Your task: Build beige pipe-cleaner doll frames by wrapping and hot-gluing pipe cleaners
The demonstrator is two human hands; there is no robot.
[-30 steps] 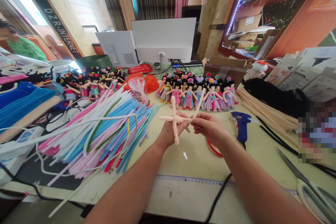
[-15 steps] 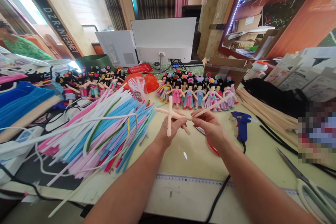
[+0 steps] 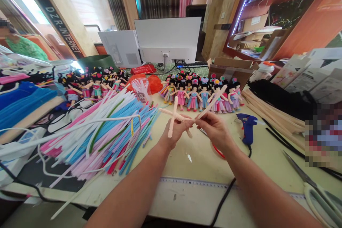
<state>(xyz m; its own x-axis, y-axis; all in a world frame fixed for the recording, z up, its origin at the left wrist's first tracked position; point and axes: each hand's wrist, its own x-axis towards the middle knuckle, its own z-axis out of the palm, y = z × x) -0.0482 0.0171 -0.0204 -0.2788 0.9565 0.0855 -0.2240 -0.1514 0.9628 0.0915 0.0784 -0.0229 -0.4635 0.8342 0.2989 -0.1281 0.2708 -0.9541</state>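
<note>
A beige fuzzy-stick figure point(image 3: 174, 114) is held above the tabletop point(image 3: 203, 167), pinched in the left hand point(image 3: 176, 130), a pale strip point(image 3: 210, 103) pinched in the right hand point(image 3: 212, 124); probably light, soft, bendable, hardly slippery, best gripped near the middle.

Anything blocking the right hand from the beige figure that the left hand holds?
Nothing visible. The right hand pinches a beige stem close beside the left hand, which grips the beige figure. The red loop shows below, partly hidden by the right hand, not between them.
</note>
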